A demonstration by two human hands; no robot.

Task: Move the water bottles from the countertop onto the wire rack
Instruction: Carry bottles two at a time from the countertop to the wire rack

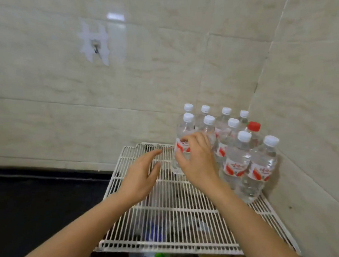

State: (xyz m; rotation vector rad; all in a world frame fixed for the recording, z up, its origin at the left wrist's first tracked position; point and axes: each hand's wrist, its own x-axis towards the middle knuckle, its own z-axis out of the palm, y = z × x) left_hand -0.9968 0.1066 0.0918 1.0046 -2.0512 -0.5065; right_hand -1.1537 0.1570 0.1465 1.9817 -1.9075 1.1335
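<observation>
**Ten bottles on rack, right hand at front-left one**

White wire rack (178,215) sits in the tiled corner, right of a dark countertop (29,198). Ten clear water bottles stand upright on the rack's far right part, packed close together: nine with white caps, one with a red cap (254,126). Back row of four along the wall, next row of three white caps plus the red-capped one at right, then two nearest bottles (236,159) (261,169) at front right. Red-and-white labels on those visible.

Right hand (197,160) is around the leftmost bottle (184,143) of the second row, fingers curled loosely at its label, thumb on the near side; bottle stands on the rack. Grip looks partly open; cannot tell if it actually clamps.

Left hand (141,174) hovers over the rack's left part, fingers straight and together, thumb apart, holding nothing, just left of that bottle, not touching it.

No bottles visible on the countertop. One wall hook (95,46) on the tiles, upper left. Blurred items show under the rack wires.
</observation>
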